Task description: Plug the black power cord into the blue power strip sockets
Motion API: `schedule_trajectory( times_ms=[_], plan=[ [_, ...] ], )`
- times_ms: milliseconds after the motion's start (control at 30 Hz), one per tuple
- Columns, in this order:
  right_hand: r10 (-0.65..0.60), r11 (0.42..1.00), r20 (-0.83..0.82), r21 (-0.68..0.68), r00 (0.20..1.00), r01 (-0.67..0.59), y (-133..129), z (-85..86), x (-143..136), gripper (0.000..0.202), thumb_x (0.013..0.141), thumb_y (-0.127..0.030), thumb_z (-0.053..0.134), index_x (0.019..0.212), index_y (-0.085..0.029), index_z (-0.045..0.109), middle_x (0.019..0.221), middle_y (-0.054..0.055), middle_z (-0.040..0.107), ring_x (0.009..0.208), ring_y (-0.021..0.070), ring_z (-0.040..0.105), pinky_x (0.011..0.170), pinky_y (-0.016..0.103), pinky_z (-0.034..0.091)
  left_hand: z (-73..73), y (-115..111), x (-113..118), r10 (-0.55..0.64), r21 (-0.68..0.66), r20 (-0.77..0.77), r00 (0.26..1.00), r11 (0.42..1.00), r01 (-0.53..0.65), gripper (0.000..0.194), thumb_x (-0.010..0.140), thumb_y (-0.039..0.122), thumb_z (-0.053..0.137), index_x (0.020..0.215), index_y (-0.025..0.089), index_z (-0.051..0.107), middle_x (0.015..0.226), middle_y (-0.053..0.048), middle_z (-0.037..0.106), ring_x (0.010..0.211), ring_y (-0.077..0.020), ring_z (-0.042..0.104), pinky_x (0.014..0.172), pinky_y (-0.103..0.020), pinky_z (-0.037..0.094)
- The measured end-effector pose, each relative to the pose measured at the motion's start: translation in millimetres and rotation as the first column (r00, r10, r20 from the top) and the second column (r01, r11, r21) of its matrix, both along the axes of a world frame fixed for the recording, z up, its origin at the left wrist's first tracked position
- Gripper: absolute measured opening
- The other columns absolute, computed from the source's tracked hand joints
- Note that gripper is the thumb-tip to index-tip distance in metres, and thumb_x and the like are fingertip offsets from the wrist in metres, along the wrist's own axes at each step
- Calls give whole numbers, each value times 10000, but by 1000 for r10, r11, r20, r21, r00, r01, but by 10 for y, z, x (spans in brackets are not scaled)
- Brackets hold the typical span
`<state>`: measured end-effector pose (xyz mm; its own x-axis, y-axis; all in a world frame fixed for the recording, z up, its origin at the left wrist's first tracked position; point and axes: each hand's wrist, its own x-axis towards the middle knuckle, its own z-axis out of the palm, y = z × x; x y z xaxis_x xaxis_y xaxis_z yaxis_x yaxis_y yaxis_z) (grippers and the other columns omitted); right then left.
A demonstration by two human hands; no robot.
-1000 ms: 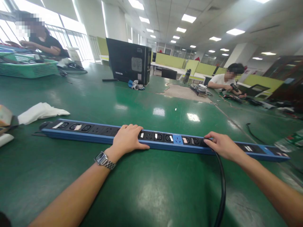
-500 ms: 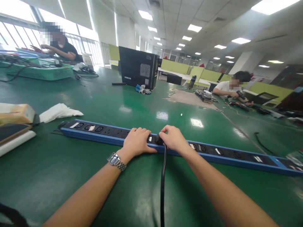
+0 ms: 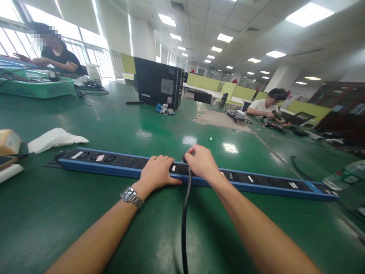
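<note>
Single head-worn camera: looks forward, down across table (image 3: pixel 114 120); hands (image 3: pixel 156 173) close, ceiling (image 3: pixel 199 23) far.

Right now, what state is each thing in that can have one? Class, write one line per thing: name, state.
Left hand: clasped over the power strip
Right hand: pinching the black plug
Black plug: apparently out of the sockets
Power strip: flat, sockets up
Black cable: drooping from the plug
Wristwatch: fastened
Computer case: upright
Gloves: crumpled
Green basket: loaded
Green tabletop: worn in one patch
Ceiling lights: lit

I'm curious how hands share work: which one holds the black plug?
The right hand, bare-wristed, holds the plug; the left hand, a watch on its wrist, grips the power strip.
</note>
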<state>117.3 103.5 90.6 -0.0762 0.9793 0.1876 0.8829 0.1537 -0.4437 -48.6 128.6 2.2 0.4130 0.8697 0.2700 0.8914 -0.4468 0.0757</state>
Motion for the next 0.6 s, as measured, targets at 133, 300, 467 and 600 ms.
schedule_trajectory(
  times_ms=[133, 300, 467, 600],
  plan=[
    [22, 987, -242, 159, 970, 17, -123, 390, 630, 322, 835, -420, 521, 967, -163, 663, 638, 22, 656, 544, 148, 568, 534, 252, 395, -2, 19, -17, -26, -2, 7, 1000, 1000, 26, 713, 621, 761, 638, 1066, 205, 631, 1041, -99, 690, 1001, -316, 600, 884, -432, 386],
    [-5, 1000, -140, -9, 990, 4, -130, -7, 1224, 304, 802, -400, 540, 894, -145, 676, 566, 11, 615, 516, 151, 539, 513, 255, 367, 6, 28, -16, -14, -19, -7, 1000, 1000, 13, 730, 610, 767, 639, 1066, 197, 634, 1042, -105, 691, 1009, -328, 602, 883, -439, 390],
    [-10, 997, 2, -70, 1000, 10, -86, -488, 1202, 283, 839, -363, 488, 909, -169, 681, 682, 34, 669, 655, 175, 607, 607, 262, 409, -7, 35, -17, -10, -16, -21, 1000, 1000, 9, 743, 622, 785, 615, 1091, 209, 622, 1066, -101, 689, 1022, -315, 600, 896, -428, 385],
    [-89, 994, 253, -39, 963, 102, -110, -482, 957, 261, 855, -309, 472, 936, -178, 683, 830, 99, 704, 767, 215, 638, 670, 291, 409, -7, 39, -21, -14, -22, -29, 999, 1000, 14, 769, 633, 790, 603, 1122, 196, 616, 1088, -106, 686, 1026, -318, 597, 902, -439, 387]
  ],
)
